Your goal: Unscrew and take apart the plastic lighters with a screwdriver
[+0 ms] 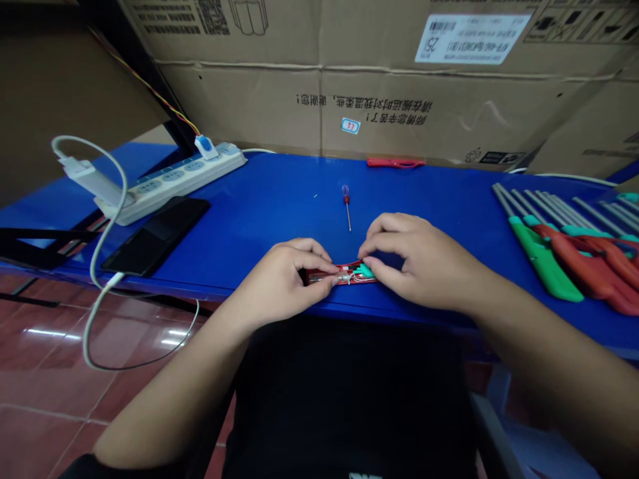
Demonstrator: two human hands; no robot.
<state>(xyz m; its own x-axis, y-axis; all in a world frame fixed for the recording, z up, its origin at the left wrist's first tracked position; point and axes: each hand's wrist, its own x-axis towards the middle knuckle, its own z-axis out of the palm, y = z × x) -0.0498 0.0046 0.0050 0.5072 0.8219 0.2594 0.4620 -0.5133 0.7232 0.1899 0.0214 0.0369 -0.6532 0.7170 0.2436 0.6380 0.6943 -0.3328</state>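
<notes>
An opened red lighter casing (355, 281) lies on the blue table near its front edge, with a clear part, thin white wire and a green piece (365, 271) inside. My left hand (292, 279) is closed over the casing's left end, thumb and fingers pressing on it. At the right end, my right hand (414, 263) has thumb and index finger closed at the green piece, partly hiding it. A small screwdriver (347, 203) with a purple-red handle lies behind the casing, its tip toward me. A tiny light-coloured bit (315, 196) lies left of the screwdriver.
Several long-nosed lighters (546, 259) in green and red lie at the right. A red casing half (396, 163) rests against a cardboard box (369, 80) behind. At left are a white power strip (172, 179) and a black phone (157, 236) on a hanging white cable.
</notes>
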